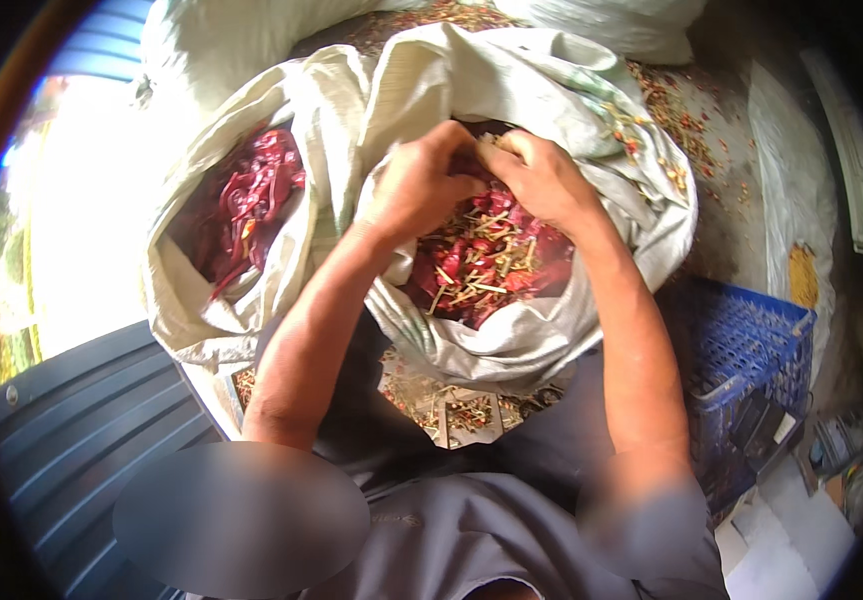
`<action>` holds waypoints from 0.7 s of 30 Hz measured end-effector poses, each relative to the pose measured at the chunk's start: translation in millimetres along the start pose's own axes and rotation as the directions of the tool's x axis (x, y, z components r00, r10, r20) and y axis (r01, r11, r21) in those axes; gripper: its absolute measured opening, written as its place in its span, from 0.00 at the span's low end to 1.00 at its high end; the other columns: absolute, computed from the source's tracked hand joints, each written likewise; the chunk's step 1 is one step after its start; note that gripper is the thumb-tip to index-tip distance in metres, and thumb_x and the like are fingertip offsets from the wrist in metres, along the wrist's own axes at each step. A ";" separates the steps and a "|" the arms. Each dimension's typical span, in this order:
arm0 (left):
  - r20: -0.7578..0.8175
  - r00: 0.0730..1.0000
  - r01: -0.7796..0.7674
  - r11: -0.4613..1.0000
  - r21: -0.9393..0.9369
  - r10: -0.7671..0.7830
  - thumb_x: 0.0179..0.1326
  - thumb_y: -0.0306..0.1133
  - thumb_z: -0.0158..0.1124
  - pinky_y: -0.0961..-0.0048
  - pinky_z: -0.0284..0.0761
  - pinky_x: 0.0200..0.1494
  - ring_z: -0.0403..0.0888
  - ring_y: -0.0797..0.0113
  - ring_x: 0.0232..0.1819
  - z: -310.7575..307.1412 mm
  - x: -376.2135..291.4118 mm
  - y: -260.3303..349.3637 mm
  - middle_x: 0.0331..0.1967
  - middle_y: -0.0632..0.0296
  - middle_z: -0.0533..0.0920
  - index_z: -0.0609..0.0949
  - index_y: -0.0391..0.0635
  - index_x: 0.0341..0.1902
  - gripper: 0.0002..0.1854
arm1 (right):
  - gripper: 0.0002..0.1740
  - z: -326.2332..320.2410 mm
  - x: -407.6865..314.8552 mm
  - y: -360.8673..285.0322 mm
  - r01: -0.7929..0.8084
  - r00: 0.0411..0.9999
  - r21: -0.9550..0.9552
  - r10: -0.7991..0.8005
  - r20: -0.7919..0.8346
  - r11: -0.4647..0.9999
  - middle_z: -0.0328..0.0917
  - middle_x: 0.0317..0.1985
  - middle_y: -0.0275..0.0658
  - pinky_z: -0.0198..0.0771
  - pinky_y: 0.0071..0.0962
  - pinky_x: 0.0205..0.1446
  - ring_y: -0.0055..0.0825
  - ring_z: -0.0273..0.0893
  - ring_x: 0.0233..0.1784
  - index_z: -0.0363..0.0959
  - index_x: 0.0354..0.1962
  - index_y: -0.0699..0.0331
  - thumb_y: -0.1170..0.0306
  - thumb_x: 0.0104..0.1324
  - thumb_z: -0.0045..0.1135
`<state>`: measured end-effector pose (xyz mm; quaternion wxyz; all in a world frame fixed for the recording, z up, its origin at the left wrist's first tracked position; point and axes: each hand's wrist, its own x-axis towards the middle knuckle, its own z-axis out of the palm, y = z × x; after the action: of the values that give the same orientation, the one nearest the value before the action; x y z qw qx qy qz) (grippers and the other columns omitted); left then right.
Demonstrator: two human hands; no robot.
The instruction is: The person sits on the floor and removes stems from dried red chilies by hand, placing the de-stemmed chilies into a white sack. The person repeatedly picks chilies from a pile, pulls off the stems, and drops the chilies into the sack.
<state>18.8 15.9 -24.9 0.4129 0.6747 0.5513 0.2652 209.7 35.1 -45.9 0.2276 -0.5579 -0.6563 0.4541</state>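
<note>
My left hand (424,180) and my right hand (544,176) meet over the far part of an open white woven sack (469,356). Dark red, apparently a dried chili pepper (467,163), shows between my left thumb and curled fingers. The fingertips of my right hand are bent in close beside it, and what they pinch is hidden. Below the hands, the sack holds dried red chili peppers (431,277) strewn with cut straw-coloured stems (490,288). Against its left side stands a second open woven sack (198,345), with glossy dark red chili peppers (262,180) inside.
Full white sacks (604,26) stand behind. Stems and red bits (690,135) litter the concrete floor, also between my knees. At the right is a blue plastic crate (754,322) with a dark object (761,427) at its near edge. Corrugated metal sheeting (86,450) borders the left.
</note>
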 end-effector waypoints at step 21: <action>0.026 0.995 0.100 0.951 -0.294 -0.097 0.65 0.31 0.67 0.82 0.68 0.36 0.73 0.82 0.31 -0.3 4.6 25.3 0.31 0.70 0.81 0.84 0.40 0.50 0.12 | 0.23 0.8 -10.4 -11.1 0.293 0.950 0.517 -0.186 -0.249 0.804 0.77 0.16 0.37 0.69 0.29 0.25 0.24 0.75 0.20 0.75 0.20 0.68 0.60 0.68 0.49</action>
<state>33.0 19.1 -3.7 0.5246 0.5786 0.5363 0.3198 206.0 25.4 -34.7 0.4936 -0.4215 -0.5397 0.5360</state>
